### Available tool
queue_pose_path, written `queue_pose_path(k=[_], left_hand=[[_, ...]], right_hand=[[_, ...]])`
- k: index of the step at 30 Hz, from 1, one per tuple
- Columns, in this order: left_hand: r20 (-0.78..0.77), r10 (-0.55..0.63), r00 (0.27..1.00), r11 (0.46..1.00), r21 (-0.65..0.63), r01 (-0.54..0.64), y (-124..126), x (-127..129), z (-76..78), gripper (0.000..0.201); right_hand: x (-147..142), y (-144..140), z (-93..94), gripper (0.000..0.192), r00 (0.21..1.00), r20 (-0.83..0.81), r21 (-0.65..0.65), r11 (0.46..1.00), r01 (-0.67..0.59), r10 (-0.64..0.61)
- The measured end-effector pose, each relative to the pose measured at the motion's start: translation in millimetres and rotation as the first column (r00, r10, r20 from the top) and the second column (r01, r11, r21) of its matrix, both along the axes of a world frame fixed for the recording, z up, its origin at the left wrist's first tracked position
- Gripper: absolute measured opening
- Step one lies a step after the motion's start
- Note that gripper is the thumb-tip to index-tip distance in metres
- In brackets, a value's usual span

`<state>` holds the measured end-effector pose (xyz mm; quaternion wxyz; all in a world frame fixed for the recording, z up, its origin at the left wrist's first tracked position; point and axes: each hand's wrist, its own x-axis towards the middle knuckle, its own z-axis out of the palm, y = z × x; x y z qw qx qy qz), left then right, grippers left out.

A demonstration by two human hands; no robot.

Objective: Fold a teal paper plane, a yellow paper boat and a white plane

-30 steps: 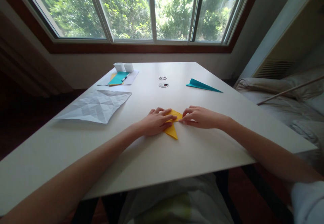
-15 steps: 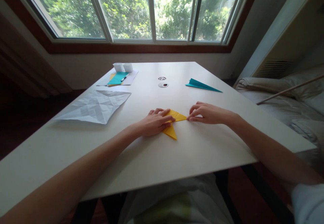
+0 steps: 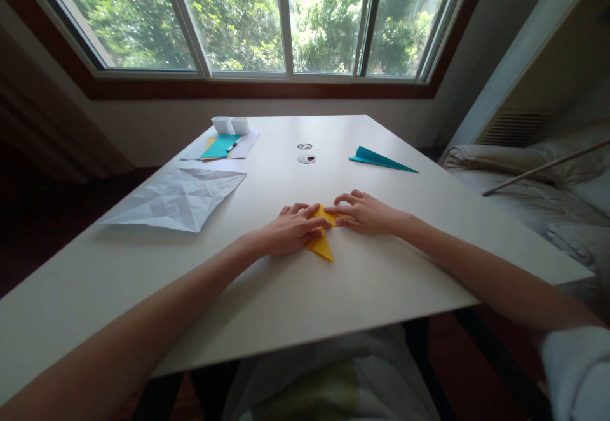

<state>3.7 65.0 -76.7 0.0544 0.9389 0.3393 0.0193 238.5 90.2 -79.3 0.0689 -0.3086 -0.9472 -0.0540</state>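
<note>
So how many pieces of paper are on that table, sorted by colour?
Yellow: 1, the folded yellow paper lying flat under the left hand and right hand.
Teal: 2, the teal paper plane and a teal sheet at the far end.
White: 1, the creased white sheet.
Total: 4, on the white table.

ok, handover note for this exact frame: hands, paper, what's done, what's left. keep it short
Left hand: flat, palm down, pinning the yellow paper to the white table.
Right hand: fingertips pressing the paper's right part; nothing lifted.
Yellow paper: partly folded, one pointed corner showing toward the person, the rest hidden under the hands.
Done: teal paper plane lies finished far right.
Left: probably more creasing on the yellow piece; its fold stage can't be told.
Also there: creased white sheet at left.
</note>
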Motion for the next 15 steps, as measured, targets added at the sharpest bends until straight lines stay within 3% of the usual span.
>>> queue_pose_path(k=[6, 15], left_hand=[[0.002, 0.012, 1.0, 1.0, -0.005, -0.012, 0.2, 0.7, 0.4, 0.034], [0.01, 0.014, 1.0, 1.0, 0.019, -0.014, 0.2, -2.1, -1.1, 0.035]], right_hand=[[-4.5, 5.0, -6.9, 0.041, 0.996, -0.091, -0.013, 1.0, 0.002, -0.003], [5.4, -6.0, 18.4, 0.035, 0.987, -0.16, -0.165, 0.985, -0.047, 0.021]])
